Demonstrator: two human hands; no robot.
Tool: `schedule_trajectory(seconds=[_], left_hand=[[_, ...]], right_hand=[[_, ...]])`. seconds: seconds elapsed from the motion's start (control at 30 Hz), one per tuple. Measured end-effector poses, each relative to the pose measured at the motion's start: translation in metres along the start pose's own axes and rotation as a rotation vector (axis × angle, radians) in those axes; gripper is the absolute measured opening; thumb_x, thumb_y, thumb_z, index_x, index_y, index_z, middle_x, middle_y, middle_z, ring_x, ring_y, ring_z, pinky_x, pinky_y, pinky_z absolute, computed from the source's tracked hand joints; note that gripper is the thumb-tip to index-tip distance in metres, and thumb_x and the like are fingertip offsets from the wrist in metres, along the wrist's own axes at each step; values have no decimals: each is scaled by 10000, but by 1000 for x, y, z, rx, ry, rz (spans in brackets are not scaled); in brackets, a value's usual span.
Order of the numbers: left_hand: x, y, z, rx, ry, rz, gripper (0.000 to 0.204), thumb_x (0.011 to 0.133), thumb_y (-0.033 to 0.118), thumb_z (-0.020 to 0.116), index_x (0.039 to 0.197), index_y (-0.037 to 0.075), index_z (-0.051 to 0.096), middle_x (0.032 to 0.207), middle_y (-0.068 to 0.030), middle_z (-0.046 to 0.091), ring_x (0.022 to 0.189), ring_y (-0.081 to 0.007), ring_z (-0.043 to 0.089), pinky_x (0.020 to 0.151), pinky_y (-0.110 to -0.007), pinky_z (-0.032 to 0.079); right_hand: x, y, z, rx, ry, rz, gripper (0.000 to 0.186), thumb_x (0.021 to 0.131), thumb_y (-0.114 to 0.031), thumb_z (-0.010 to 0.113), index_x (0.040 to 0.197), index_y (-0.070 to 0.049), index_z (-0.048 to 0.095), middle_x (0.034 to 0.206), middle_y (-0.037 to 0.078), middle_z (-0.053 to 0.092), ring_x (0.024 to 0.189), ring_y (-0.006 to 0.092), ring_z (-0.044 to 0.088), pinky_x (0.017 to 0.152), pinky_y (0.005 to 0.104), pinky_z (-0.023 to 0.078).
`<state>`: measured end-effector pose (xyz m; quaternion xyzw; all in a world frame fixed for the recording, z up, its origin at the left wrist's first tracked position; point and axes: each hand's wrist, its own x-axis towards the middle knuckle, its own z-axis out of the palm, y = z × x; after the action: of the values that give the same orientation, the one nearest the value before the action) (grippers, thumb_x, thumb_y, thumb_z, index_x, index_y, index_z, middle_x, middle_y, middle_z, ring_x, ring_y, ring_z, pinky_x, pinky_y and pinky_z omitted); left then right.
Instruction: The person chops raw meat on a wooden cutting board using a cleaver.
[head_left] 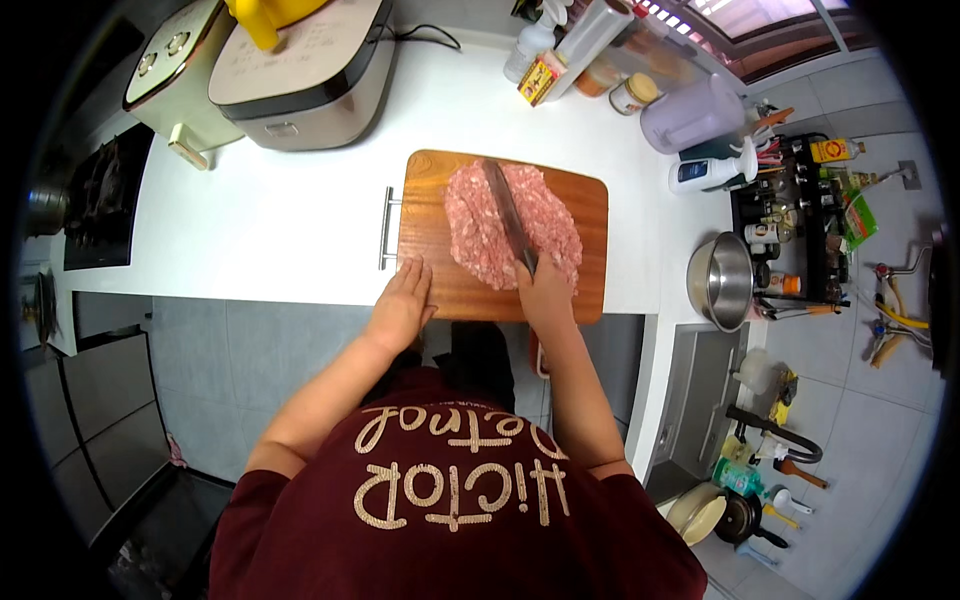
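Observation:
A wooden cutting board with a metal handle on its left side lies on the white counter, bearing a spread mound of pink minced meat. A dark-bladed cleaver or knife lies across the meat, its tip toward the back. My right hand grips its handle near the front of the meat. My left hand rests flat on the board's lower left corner, fingers extended, apart from the meat.
A rice cooker and cream appliance stand at back left, a black stovetop far left. Bottles and jars line the back right. A steel bowl, spice rack and sink are on the right.

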<state>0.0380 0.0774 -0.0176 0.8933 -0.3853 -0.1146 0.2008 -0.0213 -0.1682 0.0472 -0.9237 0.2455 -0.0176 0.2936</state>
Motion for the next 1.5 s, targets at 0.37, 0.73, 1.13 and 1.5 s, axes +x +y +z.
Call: schedule_trajectory(seconds=[0.37,0.73,1.13,1.5], left_hand=[[0,2,-1,9,7,-11,705,828,225,712,1407,-61,429,1491,-246,390,1394,-371,363,1168,-397,297],[2,1,2,42,65,16,701,799,231,742,1371,-65,467,1482,-258,398,1377,-385,392,1149,-401,333],[1,1,1,21,24,13,691,821,244,716,1382,-61,453,1476,-247,406,1381,-373,382,1152,-403,321],[3,-2,3,-13,32,17,715,797,232,742,1381,-59,451,1478,-258,401,1363,-394,403,1147,-404,334]], right_hand=[[-7,-9,2,159,49,-38,334,953,-295,563,1047,20,507,875,330,629,872,513,604,759,557,472],[20,-13,4,-19,-31,44,399,936,-331,572,1051,49,534,943,337,641,914,504,617,820,558,478],[15,-17,-11,-113,-81,98,389,919,-278,605,1061,82,569,1017,332,625,979,501,596,840,530,474],[21,7,6,-132,-96,71,357,939,-286,580,1072,45,559,959,315,643,936,486,613,801,522,483]])
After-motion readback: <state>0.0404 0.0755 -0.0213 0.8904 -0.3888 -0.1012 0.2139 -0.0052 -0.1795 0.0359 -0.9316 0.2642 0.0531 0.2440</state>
